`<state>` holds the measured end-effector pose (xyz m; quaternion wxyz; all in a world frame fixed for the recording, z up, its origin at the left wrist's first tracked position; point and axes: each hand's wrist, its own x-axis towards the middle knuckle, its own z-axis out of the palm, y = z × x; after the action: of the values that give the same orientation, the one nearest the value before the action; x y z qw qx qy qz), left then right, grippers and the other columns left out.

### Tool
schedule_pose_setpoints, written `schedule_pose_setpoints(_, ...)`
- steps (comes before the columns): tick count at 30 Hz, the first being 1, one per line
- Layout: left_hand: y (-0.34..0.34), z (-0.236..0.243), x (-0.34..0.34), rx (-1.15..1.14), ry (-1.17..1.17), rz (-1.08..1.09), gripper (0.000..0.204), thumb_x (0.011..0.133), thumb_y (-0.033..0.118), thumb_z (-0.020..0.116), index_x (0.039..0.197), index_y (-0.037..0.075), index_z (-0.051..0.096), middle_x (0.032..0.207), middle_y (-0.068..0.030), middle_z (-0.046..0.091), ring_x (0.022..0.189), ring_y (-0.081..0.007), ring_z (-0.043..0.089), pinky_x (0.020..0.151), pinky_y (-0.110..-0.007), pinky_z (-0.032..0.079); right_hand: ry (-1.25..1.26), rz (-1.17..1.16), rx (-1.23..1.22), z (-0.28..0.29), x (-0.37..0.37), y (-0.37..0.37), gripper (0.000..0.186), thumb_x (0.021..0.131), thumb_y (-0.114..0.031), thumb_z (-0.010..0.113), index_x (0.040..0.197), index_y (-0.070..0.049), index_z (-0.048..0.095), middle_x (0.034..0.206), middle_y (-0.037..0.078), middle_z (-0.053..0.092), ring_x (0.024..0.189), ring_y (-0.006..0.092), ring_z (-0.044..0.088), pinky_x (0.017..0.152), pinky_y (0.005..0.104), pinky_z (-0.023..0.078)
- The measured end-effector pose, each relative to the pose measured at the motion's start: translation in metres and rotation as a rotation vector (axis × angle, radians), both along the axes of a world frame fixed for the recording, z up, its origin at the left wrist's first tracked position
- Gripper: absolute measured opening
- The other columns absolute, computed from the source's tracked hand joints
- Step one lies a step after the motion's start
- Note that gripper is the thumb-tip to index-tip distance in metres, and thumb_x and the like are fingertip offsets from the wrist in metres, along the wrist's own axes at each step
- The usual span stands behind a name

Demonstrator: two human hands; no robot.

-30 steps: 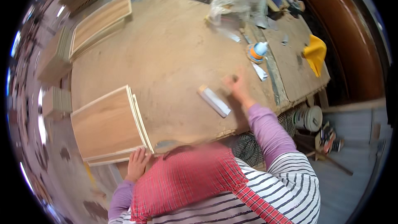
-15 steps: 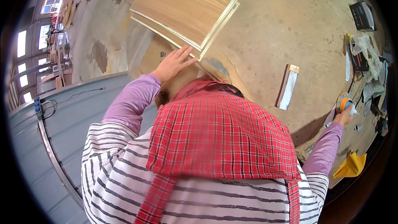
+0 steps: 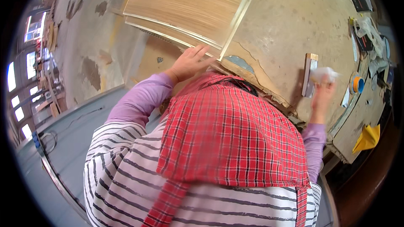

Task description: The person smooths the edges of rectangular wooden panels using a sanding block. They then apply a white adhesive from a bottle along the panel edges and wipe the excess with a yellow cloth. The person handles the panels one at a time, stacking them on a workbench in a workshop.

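Worn tabletop (image 3: pixel 290 25) fills my view. My left hand (image 3: pixel 189 62) lies flat, fingers spread, touching the near corner of 2 stacked panels (image 3: pixel 189 6) that run away up-left. My right hand (image 3: pixel 322 90), blurred, fingers closed on a white rag (image 3: pixel 323 74), sits just right of a wood block (image 3: pixel 310 75).

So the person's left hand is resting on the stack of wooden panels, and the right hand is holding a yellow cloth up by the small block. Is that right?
Not quite. In the head view the thing in the right hand is a white cloth, not a yellow one; the yellow cloth lies apart near the bench edge. The rest holds: the left hand rests on the stack of wooden panels, and the small block is beside the right hand.
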<state>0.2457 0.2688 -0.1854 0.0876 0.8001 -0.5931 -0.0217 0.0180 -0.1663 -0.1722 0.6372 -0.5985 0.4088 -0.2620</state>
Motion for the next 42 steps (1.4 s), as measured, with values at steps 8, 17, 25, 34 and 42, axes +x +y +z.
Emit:
schedule_pose_setpoints(8,0.007,0.006,0.012,-0.105,0.498,-0.105,0.05,0.082,0.015,0.059,0.131,0.013,0.048,0.124,-0.0136,0.053,0.115,-0.0301,0.05,0.094,-0.04,0.041,0.125,0.414,0.078,0.015,0.06,0.246,0.025,0.092,-0.016,0.059,0.112,-0.001,0.057,0.1,0.003,0.059,0.091,0.0108,0.054,0.078,0.0247,0.045)
schedule_pose_setpoints(17,0.002,-0.003,-0.017,0.007,1.563,0.217,0.049,0.084,0.018,0.064,0.129,0.007,0.049,0.111,-0.0158,0.062,0.1,-0.025,0.061,0.087,-0.035,0.047,0.225,0.759,-0.306,0.025,0.081,0.296,0.019,0.092,-0.018,0.055,0.094,0.0,0.06,0.085,0.011,0.058,0.078,0.0232,0.058,0.07,0.0306,0.046)
schedule_pose_setpoints(25,0.012,-0.016,-0.013,0.064,1.454,0.472,0.032,0.088,0.028,0.061,0.108,0.003,0.062,0.091,-0.0106,0.067,0.083,-0.0188,0.063,0.077,-0.032,0.048,0.461,0.254,-1.022,-0.037,0.096,0.205,0.031,0.087,-0.03,0.06,0.109,-0.009,0.061,0.114,0.012,0.054,0.107,0.0313,0.049,0.089,0.0415,0.038)
schedule_pose_setpoints(34,0.007,0.002,0.0,0.12,1.599,0.549,0.028,0.093,0.026,0.055,0.101,0.0,0.061,0.083,-0.0052,0.064,0.073,-0.0111,0.057,0.067,-0.028,0.046,0.707,0.167,-1.275,-0.058,0.112,0.199,0.044,0.087,-0.044,0.055,0.122,-0.019,0.053,0.127,0.005,0.048,0.117,0.0269,0.043,0.095,0.046,0.032)
schedule_pose_setpoints(42,0.012,0.001,0.003,0.156,1.578,0.514,0.032,0.093,0.028,0.056,0.108,0.0,0.06,0.086,-0.0045,0.066,0.074,-0.0098,0.06,0.068,-0.025,0.048,0.702,0.174,-1.245,-0.055,0.109,0.199,0.044,0.086,-0.041,0.057,0.122,-0.018,0.053,0.127,0.006,0.047,0.119,0.0262,0.042,0.096,0.0462,0.032)
